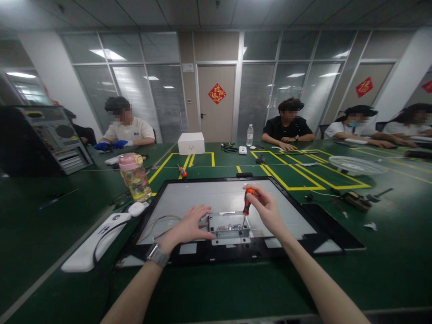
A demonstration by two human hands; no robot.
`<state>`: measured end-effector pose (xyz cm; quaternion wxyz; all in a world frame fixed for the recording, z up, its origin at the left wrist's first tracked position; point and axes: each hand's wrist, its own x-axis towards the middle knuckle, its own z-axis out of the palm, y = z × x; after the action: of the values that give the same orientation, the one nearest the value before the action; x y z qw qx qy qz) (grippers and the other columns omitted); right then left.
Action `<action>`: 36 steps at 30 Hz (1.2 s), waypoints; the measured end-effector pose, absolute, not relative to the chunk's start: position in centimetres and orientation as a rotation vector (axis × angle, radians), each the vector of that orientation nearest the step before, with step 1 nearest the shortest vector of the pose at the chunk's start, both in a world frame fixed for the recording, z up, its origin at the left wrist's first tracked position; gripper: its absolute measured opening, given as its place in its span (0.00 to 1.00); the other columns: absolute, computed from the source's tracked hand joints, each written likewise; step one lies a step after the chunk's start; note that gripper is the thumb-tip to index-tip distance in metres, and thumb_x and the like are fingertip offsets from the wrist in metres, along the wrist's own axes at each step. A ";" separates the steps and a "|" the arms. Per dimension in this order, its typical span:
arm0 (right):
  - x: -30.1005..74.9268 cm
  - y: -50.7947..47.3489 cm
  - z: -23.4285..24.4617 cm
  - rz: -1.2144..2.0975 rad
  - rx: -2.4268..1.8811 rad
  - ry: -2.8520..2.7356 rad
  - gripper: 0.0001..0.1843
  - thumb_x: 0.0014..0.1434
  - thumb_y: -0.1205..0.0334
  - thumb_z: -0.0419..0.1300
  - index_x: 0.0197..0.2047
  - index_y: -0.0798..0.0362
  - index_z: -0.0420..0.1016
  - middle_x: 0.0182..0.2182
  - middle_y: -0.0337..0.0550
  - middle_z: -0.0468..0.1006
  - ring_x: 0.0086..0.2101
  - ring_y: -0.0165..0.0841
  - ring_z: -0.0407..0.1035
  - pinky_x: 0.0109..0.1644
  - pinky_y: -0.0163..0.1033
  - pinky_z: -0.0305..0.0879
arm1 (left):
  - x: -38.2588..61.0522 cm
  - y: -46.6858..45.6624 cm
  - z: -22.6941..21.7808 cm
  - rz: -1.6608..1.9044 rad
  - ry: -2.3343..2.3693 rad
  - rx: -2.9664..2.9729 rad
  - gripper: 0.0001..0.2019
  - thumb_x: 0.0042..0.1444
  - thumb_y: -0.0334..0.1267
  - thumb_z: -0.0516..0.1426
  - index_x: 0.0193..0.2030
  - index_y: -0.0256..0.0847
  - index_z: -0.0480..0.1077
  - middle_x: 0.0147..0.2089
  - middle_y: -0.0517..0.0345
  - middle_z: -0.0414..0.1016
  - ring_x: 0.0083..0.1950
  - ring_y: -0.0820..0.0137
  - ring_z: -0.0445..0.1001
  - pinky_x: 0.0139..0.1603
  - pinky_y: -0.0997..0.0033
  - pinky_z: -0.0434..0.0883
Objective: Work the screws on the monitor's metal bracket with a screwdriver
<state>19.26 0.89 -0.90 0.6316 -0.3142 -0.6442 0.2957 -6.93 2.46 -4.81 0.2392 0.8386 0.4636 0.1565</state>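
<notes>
A flat display panel with a black frame lies on the table in front of me. Near its lower edge sits a silver metal bracket with connectors along it. My right hand grips an orange and black screwdriver by its handle; the shaft points down to the bracket's right part. My left hand rests at the bracket's left side, thumb and fingers spread, the thumb by its lower left corner. Thin wires run from under this hand across the panel.
To the left are a white power strip with a black cable, a pink-lidded bottle and a computer case. A white box stands behind the panel. Right of it lie a black slab and a tool. Several people sit opposite.
</notes>
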 end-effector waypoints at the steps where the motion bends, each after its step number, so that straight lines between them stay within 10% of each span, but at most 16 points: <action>1: 19.3 0.8 -0.8 0.725 -0.702 -1.482 0.12 0.60 0.52 0.59 0.43 0.47 0.77 0.38 0.44 0.74 0.36 0.36 0.71 0.42 0.42 0.71 | -6.9 2.4 -4.8 0.425 1.271 2.294 0.36 0.42 0.53 0.67 0.59 0.46 0.65 0.68 0.50 0.58 0.71 0.55 0.49 0.71 0.49 0.38; 36: 19.0 0.7 -1.1 0.549 -0.764 -1.478 0.10 0.59 0.55 0.61 0.42 0.47 0.77 0.35 0.42 0.73 0.36 0.35 0.70 0.40 0.41 0.70 | -7.0 2.6 -5.2 0.431 1.277 2.313 0.37 0.42 0.53 0.67 0.59 0.45 0.64 0.68 0.50 0.58 0.71 0.55 0.49 0.71 0.49 0.39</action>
<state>19.03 0.74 -1.06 0.6401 -0.3351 -0.6481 0.2406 -7.02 2.63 -5.19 0.2304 0.8408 0.4642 0.1566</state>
